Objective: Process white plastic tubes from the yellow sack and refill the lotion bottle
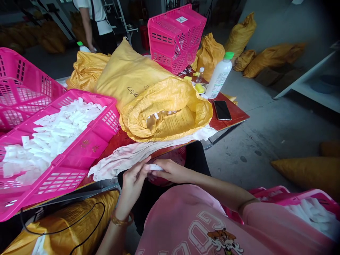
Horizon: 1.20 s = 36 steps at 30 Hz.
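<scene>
Both of my hands meet over my lap, just below the table's front edge. My left hand (pixel 134 179) and my right hand (pixel 170 170) pinch the two ends of a small white plastic piece (pixel 154 167) between their fingers. Right above them a whitish cloth (pixel 138 152) hangs over the table edge. Behind it lies an open yellow woven sack (pixel 170 109) with several white pieces showing in its mouth. A pink plastic basket (pixel 79 156) filled with white plastic pieces (pixel 53 136) stands to the left on the red table (pixel 231 122).
A black phone (pixel 222 110) and a white bottle with a green cap (pixel 219 75) are at the table's right end. More pink baskets (pixel 175 37) and yellow sacks (pixel 124 71) crowd the back. Another person (pixel 95 21) stands behind. A pink basket of white pieces (pixel 305 207) sits at my right.
</scene>
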Each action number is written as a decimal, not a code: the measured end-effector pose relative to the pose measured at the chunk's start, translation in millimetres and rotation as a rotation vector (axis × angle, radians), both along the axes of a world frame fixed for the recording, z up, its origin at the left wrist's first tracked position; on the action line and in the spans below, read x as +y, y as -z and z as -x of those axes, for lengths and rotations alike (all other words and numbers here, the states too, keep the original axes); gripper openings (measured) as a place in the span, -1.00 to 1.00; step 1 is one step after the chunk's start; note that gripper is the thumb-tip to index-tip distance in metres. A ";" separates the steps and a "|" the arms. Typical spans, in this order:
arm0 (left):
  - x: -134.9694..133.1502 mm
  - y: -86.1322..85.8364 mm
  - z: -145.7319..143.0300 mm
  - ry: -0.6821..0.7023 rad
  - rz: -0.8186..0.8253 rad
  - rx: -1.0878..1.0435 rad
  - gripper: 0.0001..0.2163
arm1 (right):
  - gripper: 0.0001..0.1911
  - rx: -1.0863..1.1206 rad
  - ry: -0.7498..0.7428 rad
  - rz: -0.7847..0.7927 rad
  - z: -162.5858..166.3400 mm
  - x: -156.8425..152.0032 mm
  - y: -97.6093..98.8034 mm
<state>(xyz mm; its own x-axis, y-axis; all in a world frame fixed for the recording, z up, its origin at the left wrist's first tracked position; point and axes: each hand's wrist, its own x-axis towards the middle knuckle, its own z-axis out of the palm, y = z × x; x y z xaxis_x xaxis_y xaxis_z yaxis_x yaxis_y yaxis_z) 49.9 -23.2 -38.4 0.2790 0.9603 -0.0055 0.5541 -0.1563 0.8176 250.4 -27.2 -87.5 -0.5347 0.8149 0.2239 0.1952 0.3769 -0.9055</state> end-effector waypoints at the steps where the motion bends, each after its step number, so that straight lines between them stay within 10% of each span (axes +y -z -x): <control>1: 2.0 -0.2 3.4 -0.007 -0.027 -0.001 -0.67 | -0.78 0.038 -0.034 0.059 -2.0 1.1 -2.1; 6: 8.2 -5.0 12.9 -0.025 -0.179 -0.007 -0.81 | -0.76 0.119 -0.096 0.169 -3.5 1.5 -8.3; 13: -4.7 -8.3 -13.0 -0.080 -0.029 -0.007 -0.68 | -0.79 -0.413 0.277 -0.209 5.6 -0.9 0.4; 20: -6.7 0.5 -2.4 0.109 -0.034 -0.112 -0.72 | -0.81 0.113 -0.213 0.179 -14.7 5.8 -15.2; 29: -17.1 16.7 -8.4 -0.009 0.084 -0.136 -0.66 | -0.83 -0.336 0.103 0.017 4.2 -11.0 -0.2; 36: -12.8 15.4 12.5 0.208 -0.041 -0.108 -0.84 | -0.79 0.342 -0.216 0.709 -3.9 -3.2 -4.8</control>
